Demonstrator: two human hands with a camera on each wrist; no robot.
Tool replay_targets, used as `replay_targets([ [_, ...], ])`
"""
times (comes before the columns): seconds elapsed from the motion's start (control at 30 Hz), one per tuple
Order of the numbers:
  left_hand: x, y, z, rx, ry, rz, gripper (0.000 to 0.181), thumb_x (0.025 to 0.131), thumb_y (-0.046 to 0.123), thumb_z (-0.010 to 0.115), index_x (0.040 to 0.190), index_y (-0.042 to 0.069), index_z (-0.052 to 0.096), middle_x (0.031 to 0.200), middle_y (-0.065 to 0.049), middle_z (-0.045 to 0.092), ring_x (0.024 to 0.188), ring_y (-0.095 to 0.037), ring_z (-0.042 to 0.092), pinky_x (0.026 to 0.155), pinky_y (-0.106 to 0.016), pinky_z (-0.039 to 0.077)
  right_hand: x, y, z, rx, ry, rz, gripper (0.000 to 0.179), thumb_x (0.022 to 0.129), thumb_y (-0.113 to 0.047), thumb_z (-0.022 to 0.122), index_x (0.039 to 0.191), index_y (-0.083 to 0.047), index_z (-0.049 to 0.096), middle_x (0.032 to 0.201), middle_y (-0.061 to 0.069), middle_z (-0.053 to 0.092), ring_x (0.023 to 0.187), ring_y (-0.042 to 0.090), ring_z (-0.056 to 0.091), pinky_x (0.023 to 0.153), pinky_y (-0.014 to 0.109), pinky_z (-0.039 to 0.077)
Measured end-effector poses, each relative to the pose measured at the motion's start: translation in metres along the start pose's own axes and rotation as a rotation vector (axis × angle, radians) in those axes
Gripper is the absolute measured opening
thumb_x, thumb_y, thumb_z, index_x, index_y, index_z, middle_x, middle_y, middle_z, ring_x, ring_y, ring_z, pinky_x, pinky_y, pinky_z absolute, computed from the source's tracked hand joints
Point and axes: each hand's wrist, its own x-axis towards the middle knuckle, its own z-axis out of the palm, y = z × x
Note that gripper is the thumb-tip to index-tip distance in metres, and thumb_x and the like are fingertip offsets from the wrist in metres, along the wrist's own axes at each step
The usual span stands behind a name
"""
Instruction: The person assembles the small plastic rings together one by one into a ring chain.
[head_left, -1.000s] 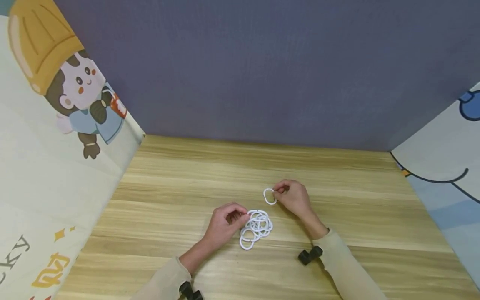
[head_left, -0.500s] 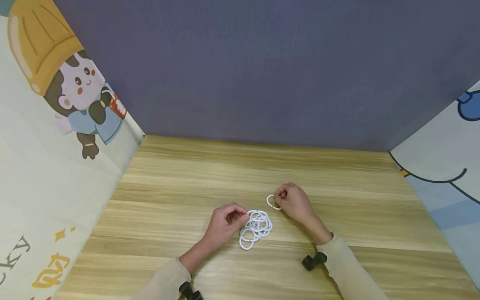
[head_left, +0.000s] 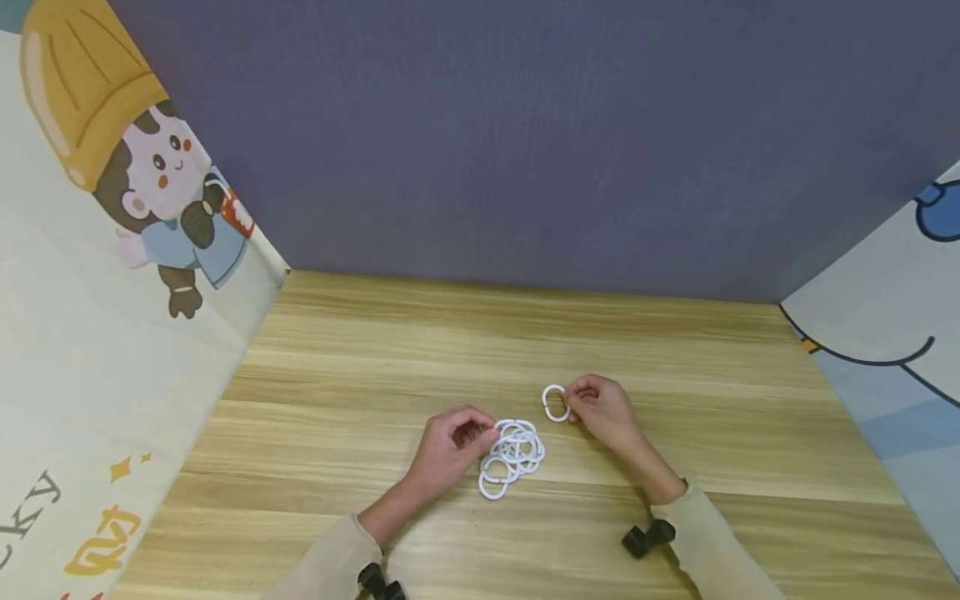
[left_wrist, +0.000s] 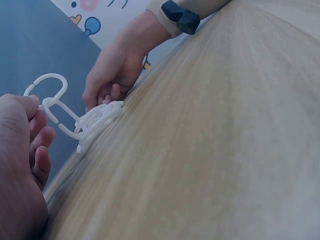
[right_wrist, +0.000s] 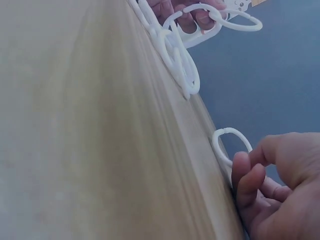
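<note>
White plastic rings, several of them linked in a chain [head_left: 519, 459], lie bunched on the table. At the bunch's upper left, my left hand [head_left: 448, 442] pinches one link between thumb and index finger; in the left wrist view, a raised link [left_wrist: 57, 76] stands up from the fingertips of that hand [left_wrist: 20, 160]. My right hand [head_left: 606, 412] pinches a separate white ring [head_left: 545, 398] by its right side, apart from the bunch. In the right wrist view this ring [right_wrist: 216, 142] shows a small split in its loop, and the thumb and fingers partly hide it.
The wooden table [head_left: 360, 333] spreads around both hands. A dark blue-grey panel [head_left: 525, 150] rises at the back. Printed panels with cartoon figures stand at the left [head_left: 75, 350] and right [head_left: 877, 342]. Black devices [head_left: 649, 538] sit at the wrists.
My right hand has shifted right and slightly nearer with the single ring, turning it between its fingers. The left hand and the linked bunch stay in place.
</note>
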Motion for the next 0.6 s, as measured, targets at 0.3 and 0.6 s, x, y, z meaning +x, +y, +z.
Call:
replay_targets([
  [0.3, 0.004, 0.0, 0.002, 0.005, 0.012, 0.015, 0.008, 0.098, 0.007, 0.084, 0.102, 0.001, 0.08, 0.089, -0.008, 0.075, 0.073, -0.006, 0.059, 0.064, -0.022, 0.052, -0.004, -0.003, -0.003, 0.134, -0.072, 0.044, 0.029, 0.101, 0.007, 0.068, 0.129, 0.013, 0.062, 0.094, 0.011, 0.07, 0.068, 0.011, 0.065, 0.053, 0.021, 0.051],
  [0.6, 0.008, -0.001, 0.006, 0.002, 0.028, 0.017, 0.005, 0.098, 0.006, 0.084, 0.101, 0.003, 0.08, 0.088, -0.007, 0.075, 0.072, -0.005, 0.059, 0.064, -0.022, 0.052, -0.004, -0.015, -0.008, 0.194, -0.091, 0.051, 0.031, 0.103, 0.007, 0.061, 0.133, 0.013, 0.069, 0.086, 0.011, 0.07, 0.063, 0.01, 0.062, 0.052, 0.019, 0.05],
])
